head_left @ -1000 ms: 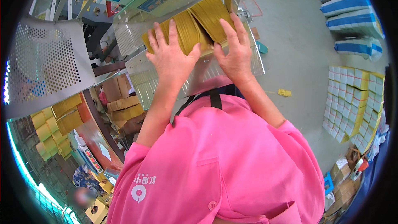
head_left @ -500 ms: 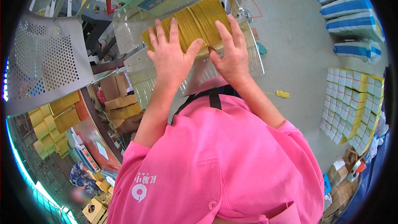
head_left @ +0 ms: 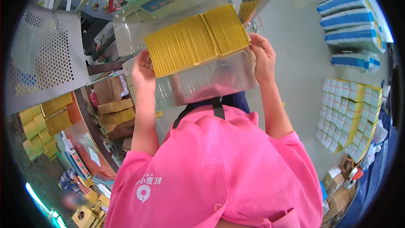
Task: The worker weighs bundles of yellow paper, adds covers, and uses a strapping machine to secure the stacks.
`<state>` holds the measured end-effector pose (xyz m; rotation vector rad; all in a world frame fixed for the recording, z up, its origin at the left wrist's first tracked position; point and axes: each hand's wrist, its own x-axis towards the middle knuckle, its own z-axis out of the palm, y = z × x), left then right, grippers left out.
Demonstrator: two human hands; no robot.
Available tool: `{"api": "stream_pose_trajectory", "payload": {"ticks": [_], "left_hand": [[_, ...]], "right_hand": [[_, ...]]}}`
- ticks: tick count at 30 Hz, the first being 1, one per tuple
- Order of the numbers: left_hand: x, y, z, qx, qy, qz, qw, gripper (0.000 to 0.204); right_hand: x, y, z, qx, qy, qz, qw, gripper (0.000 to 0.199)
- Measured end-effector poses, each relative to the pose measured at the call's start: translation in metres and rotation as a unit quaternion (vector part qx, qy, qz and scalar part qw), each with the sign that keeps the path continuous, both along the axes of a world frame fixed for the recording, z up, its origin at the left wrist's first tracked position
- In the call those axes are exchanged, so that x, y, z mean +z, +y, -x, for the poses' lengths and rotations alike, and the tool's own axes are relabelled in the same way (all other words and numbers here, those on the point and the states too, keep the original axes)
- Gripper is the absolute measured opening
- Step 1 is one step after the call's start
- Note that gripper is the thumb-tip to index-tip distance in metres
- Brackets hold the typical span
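Observation:
A long row of yellow paper sheets point(head_left: 185, 40) stands packed on edge, with a gap line right of its middle. It rests over a shiny metal tray point(head_left: 240, 74) in front of my body. My left hand point(head_left: 144, 71) is at the row's left end, fingers curled against it and partly hidden. At the opposite end my right hand point(head_left: 263, 57) has bent fingers and thumb pressed to the row's edge. The two hands hold the row between them.
A machine with a clear cover point(head_left: 168, 4) stands beyond the tray, a perforated metal panel point(head_left: 46, 55) at left. Wrapped paper bundles point(head_left: 344, 114) and blue-and-white packs point(head_left: 348, 17) are stacked on the right floor. Another person point(head_left: 71, 181) sits at lower left.
My hands have moved from the row's top and near side out to its two ends. The row now sits slightly nearer and further right, its full upper side showing.

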<state>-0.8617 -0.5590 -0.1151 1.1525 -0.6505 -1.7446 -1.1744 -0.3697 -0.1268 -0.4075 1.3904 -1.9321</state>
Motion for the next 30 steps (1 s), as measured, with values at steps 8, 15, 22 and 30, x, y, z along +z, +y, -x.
{"api": "stream_pose_trajectory", "payload": {"ticks": [8, 15, 22, 30], "left_hand": [[-0.051, 0.045, 0.039, -0.063, -0.095, 0.091, 0.989, 0.036], [0.000, 0.045, 0.021, -0.106, -0.098, 0.016, 0.989, 0.050], [0.048, 0.043, 0.005, -0.270, -0.233, -0.106, 0.928, 0.073], [0.023, 0.039, -0.010, -0.251, -0.280, -0.055, 0.925, 0.076]], "right_hand": [[-0.024, -0.011, -0.024, 0.096, 0.278, -0.084, 0.952, 0.044], [0.048, -0.017, -0.023, 0.134, 0.387, -0.124, 0.904, 0.044], [0.036, -0.023, -0.017, 0.190, 0.292, -0.286, 0.893, 0.037], [0.020, -0.022, -0.013, 0.159, 0.247, -0.228, 0.928, 0.037]]}}
